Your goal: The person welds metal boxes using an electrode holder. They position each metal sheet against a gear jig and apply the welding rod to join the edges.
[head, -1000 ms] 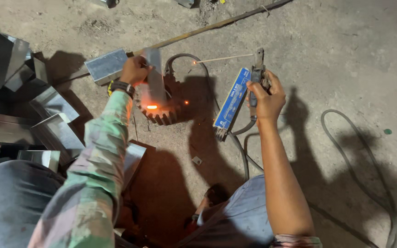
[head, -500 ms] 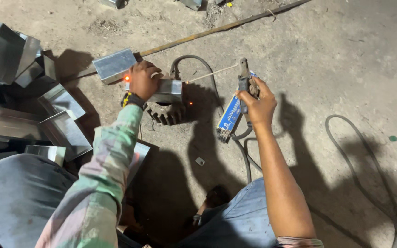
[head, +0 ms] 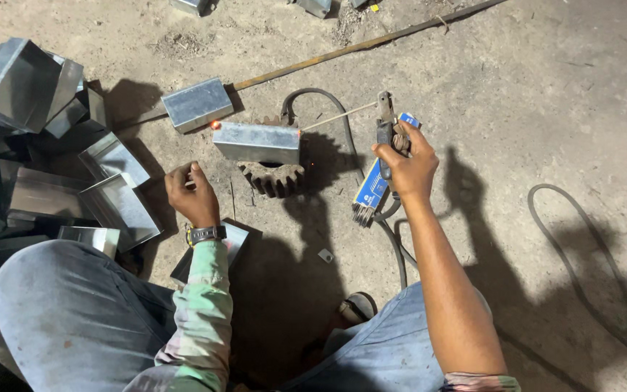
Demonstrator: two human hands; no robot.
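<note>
1. The right hand is gripping a welding electrode holder, fingers wrapped tight around its handle, and is also pinning a blue packet of electrodes against the palm.
2. The welding rod is reaching from the holder to the right end of a folded sheet-metal box, its tip touching the box's upper right corner, where a small orange spot is glowing.
3. The box is lying across a steel gear on the concrete floor, toward the far middle of the floor in view; a second orange spot is glowing at its left end, beside another box lying just behind it.
4. The left hand is hovering loosely curled, holding nothing, near the gear and apart from the box.
5. Judging from this, tacking the corner well is calling for a steady rod angle, a short arc at the seam, and keeping the bare left hand off the hot metal.
6. The packet in the welding hand is likely hindering fine control; setting it down would be helping.
7. A stack of finished metal boxes is piling up at the left edge of the floor, a long rusty rod is lying along the far side, and a black cable is looping at the right.
</note>
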